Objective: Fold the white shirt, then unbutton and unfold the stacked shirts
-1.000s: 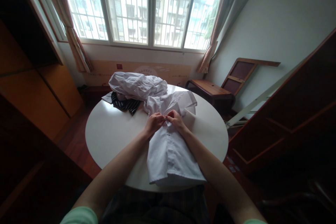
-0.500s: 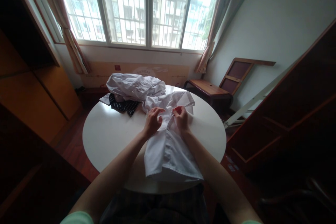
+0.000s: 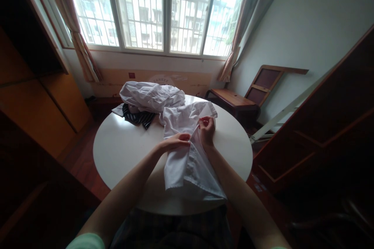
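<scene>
A white shirt lies along the round white table, its hem near the front edge and its upper part toward the window. My right hand pinches the edge of the front opening and lifts it a little. Lower and to the left, my left hand is closed on the fabric at the same opening, fingers pointing right. The cloth is stretched between the two hands. Any button under the fingertips is too small to make out.
Behind the shirt, a heap of white clothes rests on the table, with a black striped cloth at its left. A wooden chair stands beyond the table at the right, near a dark red wooden panel.
My left hand has come down and right, from open above the shirt to gripping its front. My right hand has moved slightly right, drawing the shirt's edge with it.
</scene>
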{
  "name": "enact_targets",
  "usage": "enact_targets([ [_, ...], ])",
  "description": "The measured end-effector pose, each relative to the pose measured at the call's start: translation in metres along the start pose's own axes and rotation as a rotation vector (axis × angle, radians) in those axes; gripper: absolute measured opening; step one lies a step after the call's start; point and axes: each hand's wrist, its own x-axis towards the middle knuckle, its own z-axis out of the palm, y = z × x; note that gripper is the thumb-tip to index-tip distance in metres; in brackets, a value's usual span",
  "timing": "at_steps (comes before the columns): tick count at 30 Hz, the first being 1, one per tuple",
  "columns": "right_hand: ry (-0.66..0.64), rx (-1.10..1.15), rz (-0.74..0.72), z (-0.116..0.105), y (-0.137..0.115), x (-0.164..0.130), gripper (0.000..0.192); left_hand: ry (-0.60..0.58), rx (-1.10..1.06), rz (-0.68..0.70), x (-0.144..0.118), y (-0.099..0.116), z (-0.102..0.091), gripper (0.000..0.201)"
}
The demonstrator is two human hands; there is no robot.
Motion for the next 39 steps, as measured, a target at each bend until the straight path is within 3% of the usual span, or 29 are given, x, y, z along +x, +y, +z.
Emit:
enact_targets([
  [5, -0.025, 0.013, -0.001, -0.002, 0.001, 0.002, 0.020, 0.252, 0.098, 0.024, 0.008, -0.012, -0.006, 0.033],
  [9, -0.363, 0.061, -0.025, -0.003, -0.003, -0.002, 0.027, 0.425, 0.159, -0.006, 0.014, -0.023, -0.018, 0.030],
  [14, -0.794, -0.120, -0.119, -0.003, -0.008, -0.010, 0.027, 0.456, 0.153, -0.061, 0.016, -0.029, -0.021, 0.030],
  [20, -0.997, -0.127, -0.021, -0.008, -0.007, -0.007, 0.020, 0.396, 0.089, -0.102, 0.011, -0.027, -0.021, 0.038],
  [23, -1.014, -0.057, 0.037, -0.010, -0.008, -0.004, 0.014, 0.292, 0.009, -0.055, 0.006, -0.023, -0.023, 0.036],
  [26, -0.918, -0.061, 0.105, -0.008, -0.010, -0.003, 0.008, 0.250, -0.015, 0.005, 0.004, -0.022, -0.022, 0.034],
  [32, -0.717, -0.075, 0.070, -0.002, -0.005, -0.003, 0.012, 0.344, 0.096, 0.048, 0.012, -0.026, -0.016, 0.031],
  [39, -0.746, -0.061, 0.080, 0.002, 0.004, -0.002, 0.013, 0.374, 0.146, 0.161, 0.014, -0.034, -0.011, 0.027],
])
